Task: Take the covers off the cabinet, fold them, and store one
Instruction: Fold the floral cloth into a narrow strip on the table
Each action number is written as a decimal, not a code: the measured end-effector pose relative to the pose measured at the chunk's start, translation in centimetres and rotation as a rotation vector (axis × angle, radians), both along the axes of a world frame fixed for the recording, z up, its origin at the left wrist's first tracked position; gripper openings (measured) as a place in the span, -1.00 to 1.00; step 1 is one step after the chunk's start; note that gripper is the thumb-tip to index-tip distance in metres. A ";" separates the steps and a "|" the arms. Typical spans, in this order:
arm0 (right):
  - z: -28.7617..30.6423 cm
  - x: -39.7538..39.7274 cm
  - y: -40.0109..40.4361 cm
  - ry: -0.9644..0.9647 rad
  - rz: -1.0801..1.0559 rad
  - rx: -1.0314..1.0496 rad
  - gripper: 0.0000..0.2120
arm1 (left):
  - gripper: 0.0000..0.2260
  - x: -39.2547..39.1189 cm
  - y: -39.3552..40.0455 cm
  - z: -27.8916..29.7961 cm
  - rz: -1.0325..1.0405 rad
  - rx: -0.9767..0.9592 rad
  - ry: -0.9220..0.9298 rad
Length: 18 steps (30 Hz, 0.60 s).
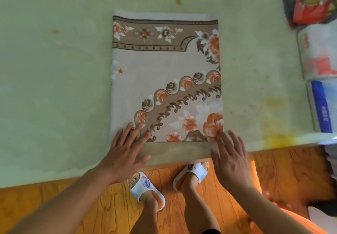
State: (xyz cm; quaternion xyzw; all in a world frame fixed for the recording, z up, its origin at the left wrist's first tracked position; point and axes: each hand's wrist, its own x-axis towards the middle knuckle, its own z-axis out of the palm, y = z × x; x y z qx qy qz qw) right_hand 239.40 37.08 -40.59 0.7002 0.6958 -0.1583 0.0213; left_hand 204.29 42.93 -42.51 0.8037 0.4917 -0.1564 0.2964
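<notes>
- The table (54, 69) fills most of the view, a pale green top with yellow and orange stains, the strongest near its right near corner.
- The floor (228, 188) shows past the table's near edge, orange wood-grain boards.
- The cover (164, 73) lies flat on the middle of the table, folded into a neat upright rectangle. It is beige cloth with orange and brown flowers, a brown band across its far end and a curved brown band running from the near left to the right side. Its near edge stops a little short of the table's near edge.
- Packages (317, 51) are stacked at the right edge of the table: a red and green one farthest, a white one with a red patch in the middle, a white one with a blue stripe nearest.
- The left hand (127, 148) lies flat with fingers straight and spread, fingertips resting on the cover's near left corner, palm over the bare table.
- The right hand (230, 155) is also flat with straight fingers, fingertips touching the cover's near right corner.
- Two feet in white and orange slippers (147, 188) stand on the floor below the table edge, between the two forearms.
</notes>
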 end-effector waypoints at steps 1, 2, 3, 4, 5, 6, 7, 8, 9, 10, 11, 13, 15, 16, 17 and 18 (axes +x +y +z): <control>0.6 -1.2 1.6 0.051 -0.029 0.086 -0.63 | -0.41 0.0 0.7 0.7 0.032 0.005 -0.052; 1.2 -2.7 3.6 0.114 -0.017 0.150 -0.72 | -0.47 -0.2 1.4 1.4 0.046 0.050 -0.100; 1.6 -4.4 6.0 0.177 0.030 0.170 -0.75 | -0.52 -0.7 1.9 1.7 0.046 0.123 -0.129; 1.9 -6.3 8.6 0.235 0.104 0.143 -0.73 | -0.53 -1.6 2.4 1.7 0.044 0.193 -0.125; 2.0 -8.4 11.1 0.283 0.203 0.082 -0.67 | -0.51 -2.6 2.7 1.6 0.050 0.248 -0.093; 2.0 -10.8 13.4 0.308 0.320 0.019 -0.61 | -0.48 -3.8 2.8 1.3 0.066 0.284 -0.052; 1.7 -13.2 15.2 0.305 0.436 -0.033 -0.55 | -0.44 -4.9 2.8 0.9 0.077 0.304 -0.012; 1.2 -15.7 16.5 0.287 0.541 -0.070 -0.51 | -0.42 -5.9 2.8 0.3 0.070 0.314 0.023; 0.6 -17.9 17.4 0.258 0.641 -0.092 -0.48 | -0.41 -6.8 2.7 -0.3 0.044 0.309 0.051; 0.0 -19.8 17.8 0.222 0.743 -0.087 -0.45 | -0.41 -7.5 2.7 -0.8 0.008 0.295 0.069; -0.9 -21.2 17.9 0.166 0.836 -0.060 -0.43 | -0.41 -8.1 2.7 -1.2 -0.019 0.284 0.072; -2.9 -22.5 17.8 0.060 0.941 -0.020 -0.38 | -0.41 -8.4 3.0 -2.0 -0.017 0.299 0.057; -4.1 -22.4 18.5 -0.009 1.022 -0.049 -0.35 | -0.41 -8.2 2.6 -2.3 0.020 0.289 0.041; -4.4 -22.3 19.3 -0.037 1.053 -0.062 -0.35 | -0.41 -8.3 2.4 -2.4 0.036 0.292 0.031; -4.4 -22.5 20.5 -0.060 1.070 -0.067 -0.34 | -0.41 -8.4 2.4 -2.5 0.041 0.302 0.022; -4.5 -22.9 22.0 -0.075 1.077 -0.061 -0.33 | -0.40 -8.6 2.5 -2.7 0.044 0.303 0.024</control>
